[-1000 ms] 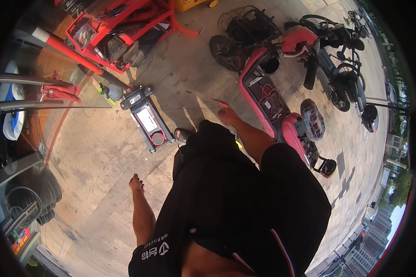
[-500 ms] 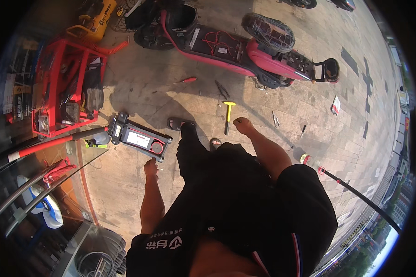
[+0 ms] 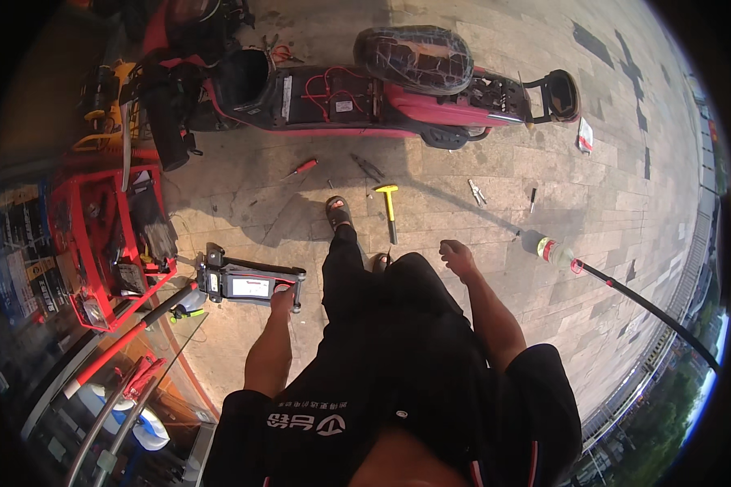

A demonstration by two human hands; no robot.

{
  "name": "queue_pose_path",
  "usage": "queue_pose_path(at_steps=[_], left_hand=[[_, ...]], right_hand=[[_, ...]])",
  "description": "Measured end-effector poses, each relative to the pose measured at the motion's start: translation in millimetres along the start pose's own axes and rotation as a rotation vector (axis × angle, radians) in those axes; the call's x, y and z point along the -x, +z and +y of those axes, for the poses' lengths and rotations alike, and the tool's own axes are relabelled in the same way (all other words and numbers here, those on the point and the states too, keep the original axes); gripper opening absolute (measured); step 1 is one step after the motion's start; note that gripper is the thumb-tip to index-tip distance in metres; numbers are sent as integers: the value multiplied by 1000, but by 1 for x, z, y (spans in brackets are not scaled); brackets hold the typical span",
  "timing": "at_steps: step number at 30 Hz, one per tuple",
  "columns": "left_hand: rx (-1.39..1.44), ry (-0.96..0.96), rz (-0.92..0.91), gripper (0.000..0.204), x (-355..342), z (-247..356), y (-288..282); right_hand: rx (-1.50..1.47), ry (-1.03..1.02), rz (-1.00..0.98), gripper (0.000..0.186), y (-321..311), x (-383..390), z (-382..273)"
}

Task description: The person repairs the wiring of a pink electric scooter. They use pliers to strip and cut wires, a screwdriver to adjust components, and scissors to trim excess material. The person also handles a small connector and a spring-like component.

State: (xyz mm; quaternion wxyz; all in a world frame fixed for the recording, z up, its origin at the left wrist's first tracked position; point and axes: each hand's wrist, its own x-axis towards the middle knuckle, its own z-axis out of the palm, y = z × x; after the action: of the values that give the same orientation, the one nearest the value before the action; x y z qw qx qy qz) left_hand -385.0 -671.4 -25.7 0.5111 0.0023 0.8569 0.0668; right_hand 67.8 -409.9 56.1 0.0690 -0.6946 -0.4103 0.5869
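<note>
My left hand (image 3: 282, 300) hangs over the right end of a low black floor jack (image 3: 250, 280), and its fingers are too indistinct to read. From this height I cannot tell whether it touches the jack. My right hand (image 3: 459, 260) is in the air to the right of a yellow-headed hammer (image 3: 391, 213); its fingers are loosely bent and a little apart, with nothing seen in them. Beyond the hammer lie dark pliers (image 3: 368, 168) and a red-handled screwdriver (image 3: 304, 167). A silver plier-like tool (image 3: 477, 192) and a short black rod (image 3: 533, 200) lie farther right.
A pink scooter (image 3: 410, 105) with its floor compartment exposed stands across the far side, a plastic-wrapped seat (image 3: 414, 61) on it. At left are a red tool cart (image 3: 77, 268) and the jack's long handle (image 3: 130, 341). A clear bottle (image 3: 554, 252) and dark pole (image 3: 650, 306) are at right.
My left foot has stepped forward, and the view has shifted closer to the scooter. My left hand, previously beside the jack, now overlaps its end. The right hand has dropped back from beside the hammer.
</note>
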Motion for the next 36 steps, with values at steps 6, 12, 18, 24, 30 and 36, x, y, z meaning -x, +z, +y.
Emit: queue_pose_path(at_steps=[6, 12, 18, 24, 30, 36], left_hand=[[176, 394, -93, 23, -49, 231, -31], [-32, 619, -83, 28, -13, 412, 68], [-250, 603, -249, 34, 109, 463, 279], [-404, 780, -315, 36, 181, 507, 409], [-83, 479, -273, 28, 169, 539, 472], [-184, -66, -255, 19, 226, 568, 538]], right_hand=[[-191, 357, 348, 36, -67, 49, 77], [-554, 642, 411, 33, -111, 94, 175], [-541, 657, 317, 37, -235, 56, 219], [-673, 287, 514, 37, -436, -47, 162], [-465, 133, 439, 41, -564, -153, 80], [-328, 395, 369, 44, -671, -214, 42]])
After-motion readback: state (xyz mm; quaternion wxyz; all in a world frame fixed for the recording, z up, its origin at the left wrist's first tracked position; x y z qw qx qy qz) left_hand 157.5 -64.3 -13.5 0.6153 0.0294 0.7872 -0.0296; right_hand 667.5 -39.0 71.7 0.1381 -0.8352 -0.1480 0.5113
